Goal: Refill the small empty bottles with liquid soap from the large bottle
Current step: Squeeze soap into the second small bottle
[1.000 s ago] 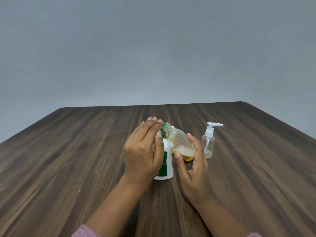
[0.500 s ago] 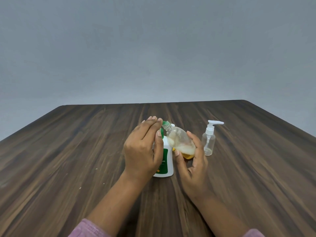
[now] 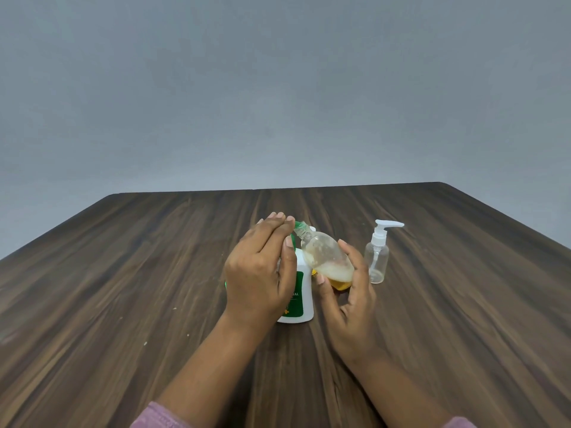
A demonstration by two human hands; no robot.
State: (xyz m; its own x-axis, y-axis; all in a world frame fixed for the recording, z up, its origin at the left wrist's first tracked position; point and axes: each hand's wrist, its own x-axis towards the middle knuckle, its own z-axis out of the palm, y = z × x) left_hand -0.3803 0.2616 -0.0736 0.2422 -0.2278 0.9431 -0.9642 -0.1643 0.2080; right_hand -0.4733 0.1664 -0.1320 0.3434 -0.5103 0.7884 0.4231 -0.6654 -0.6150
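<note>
My right hand grips a clear bottle that is tilted with its neck up and to the left. Foamy yellow soap has pooled at its lower end. My left hand has its fingertips and thumb pinched on the green cap at that neck. A white bottle with a green label stands on the table just behind my left hand, partly hidden by it. To the right, a small clear pump bottle with a white pump head stands upright, apart from both hands.
Everything sits on a dark wood-grain table that stretches wide to the left and right. Its far edge meets a plain grey wall. A few pale specks lie on the wood to the left.
Both hands and the bottles keep the same pose. Only the head view has shifted slightly.
</note>
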